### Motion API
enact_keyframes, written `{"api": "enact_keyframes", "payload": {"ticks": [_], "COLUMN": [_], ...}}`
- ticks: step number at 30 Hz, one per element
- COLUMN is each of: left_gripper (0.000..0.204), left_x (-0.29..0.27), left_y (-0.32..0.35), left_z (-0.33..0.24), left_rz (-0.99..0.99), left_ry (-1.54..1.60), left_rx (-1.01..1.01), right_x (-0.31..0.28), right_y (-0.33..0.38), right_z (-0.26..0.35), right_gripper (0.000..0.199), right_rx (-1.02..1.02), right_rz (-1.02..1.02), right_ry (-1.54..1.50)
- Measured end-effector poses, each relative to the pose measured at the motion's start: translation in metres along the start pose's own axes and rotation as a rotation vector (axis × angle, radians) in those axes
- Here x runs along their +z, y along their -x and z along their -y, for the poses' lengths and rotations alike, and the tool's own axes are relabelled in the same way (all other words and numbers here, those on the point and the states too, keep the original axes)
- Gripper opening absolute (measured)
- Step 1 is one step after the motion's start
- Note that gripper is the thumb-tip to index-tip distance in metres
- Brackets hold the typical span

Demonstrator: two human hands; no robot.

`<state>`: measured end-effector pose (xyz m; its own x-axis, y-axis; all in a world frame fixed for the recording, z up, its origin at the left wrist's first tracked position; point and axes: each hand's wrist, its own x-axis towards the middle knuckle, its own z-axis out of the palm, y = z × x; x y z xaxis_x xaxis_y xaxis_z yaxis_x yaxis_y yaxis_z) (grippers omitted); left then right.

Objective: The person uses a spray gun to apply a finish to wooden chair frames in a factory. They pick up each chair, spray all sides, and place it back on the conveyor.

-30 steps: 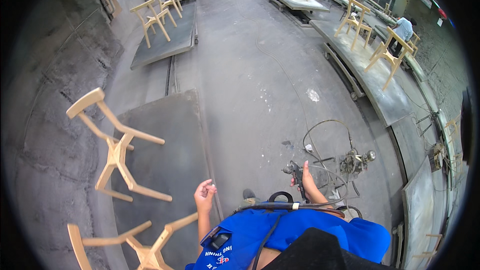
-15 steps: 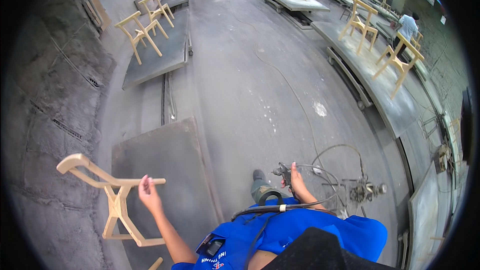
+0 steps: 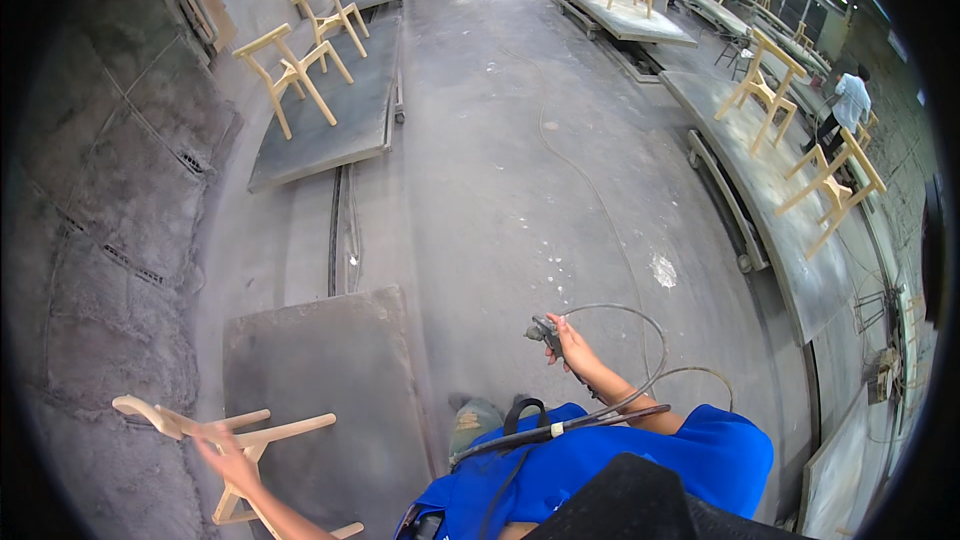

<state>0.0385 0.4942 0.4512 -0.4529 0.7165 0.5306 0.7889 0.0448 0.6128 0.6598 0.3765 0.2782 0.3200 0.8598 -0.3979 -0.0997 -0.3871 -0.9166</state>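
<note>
In my right hand [image 3: 567, 344] is a dark metal spray gun [image 3: 545, 332], its nozzle pointing left and a hose looping from it towards my right arm. The fingers are wrapped round its handle. At the lower left a bare wooden chair frame [image 3: 262, 437] stands tilted in view on a dark board, its curved back rail towards the left wall. Slightly blurred, my left hand [image 3: 230, 459] lies over the frame beside the back rail, fingers stretched out and apart. It covers part of the joint there; whether it presses on the wood is unclear.
The dark board [image 3: 320, 340] lies under the chair frame. More wooden chairs [image 3: 297, 75] stand on a platform [image 3: 340, 125] ahead left and on a long platform [image 3: 690, 95] at right. A hose [image 3: 590, 185] runs along the floor. A person [image 3: 850, 102] works at far right.
My left hand has left the chair's right-hand rail end and moved left towards the back rail. The chair has turned. My right hand has shifted slightly left with the spray gun.
</note>
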Motion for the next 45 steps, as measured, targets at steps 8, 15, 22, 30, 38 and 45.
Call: {"api": "enact_keyframes", "payload": {"ticks": [8, 15, 22, 30, 38, 45], "left_gripper": [0.095, 0.058, 0.041, 0.055, 0.071, 0.069], "left_x": [-0.046, -0.017, -0.034, 0.000, 0.069, 0.108], "left_y": [-0.234, -0.320, -0.270, -0.139, -0.004, 0.014], "left_z": [0.119, 0.230, 0.184, -0.027, -0.185, -0.275], "left_rz": [-0.038, -0.012, 0.088, 0.147, -0.160, -0.075], "left_ry": [0.226, -0.412, -1.080, -1.067, -1.299, -1.042], "left_rx": [-0.589, -0.785, -0.486, -0.327, -0.324, 0.009], "right_x": [0.046, 0.078, 0.107, 0.166, 0.232, 0.287], "right_y": [-0.078, -0.149, -0.221, -0.327, -0.376, -0.408], "right_z": [0.037, 0.079, 0.103, 0.165, 0.207, 0.243], "right_gripper": [0.075, 0.069, 0.070, 0.061, 0.062, 0.062], "right_rx": [0.041, 0.023, 0.038, 0.037, -0.021, 0.110], "right_rz": [0.219, 0.158, 0.144, 0.574, 0.774, 0.829], "right_ry": [-0.110, -0.023, 0.045, 0.182, 0.166, 0.128]}}
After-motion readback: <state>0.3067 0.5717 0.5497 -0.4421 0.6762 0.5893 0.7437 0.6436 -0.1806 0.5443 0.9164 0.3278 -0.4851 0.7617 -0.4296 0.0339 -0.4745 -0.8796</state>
